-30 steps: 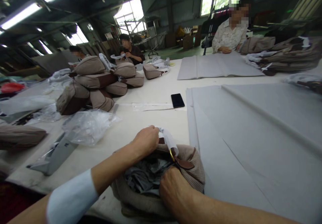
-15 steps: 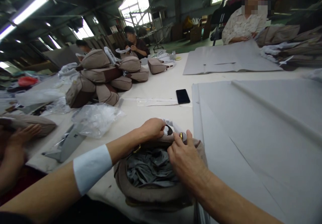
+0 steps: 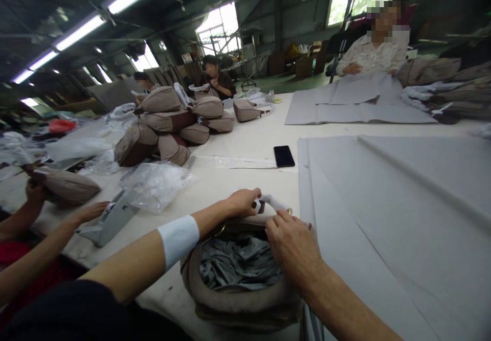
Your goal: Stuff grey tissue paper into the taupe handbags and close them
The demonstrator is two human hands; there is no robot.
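Observation:
A taupe fabric bag (image 3: 238, 300) stands at the table edge in front of me, its mouth open and a crinkled grey lining (image 3: 241, 262) showing inside. Beyond its far rim curves a handle wrapped in white (image 3: 274, 203), with a small dark piece near its left end. My left hand (image 3: 244, 202) is closed in a pinch on that end; the fingertips are partly hidden. Bent over the far right rim, the fingers of my right hand (image 3: 293, 241) grip the bag close to a gold-coloured fitting (image 3: 290, 211). A gold ring (image 3: 219, 230) hangs at the rim's left.
Large grey sheets (image 3: 402, 203) cover the table at right. A black phone (image 3: 284, 156) lies ahead. Clear plastic (image 3: 157, 185) and piled taupe bags (image 3: 169, 121) are at left. A co-worker's arms (image 3: 49, 254) reach in from the left; another person (image 3: 374, 49) sits across the table.
My right hand's fingers have come down from raised to bent over the rim. At left, the co-worker's hand now reaches to the grey item. The view has tilted up slightly.

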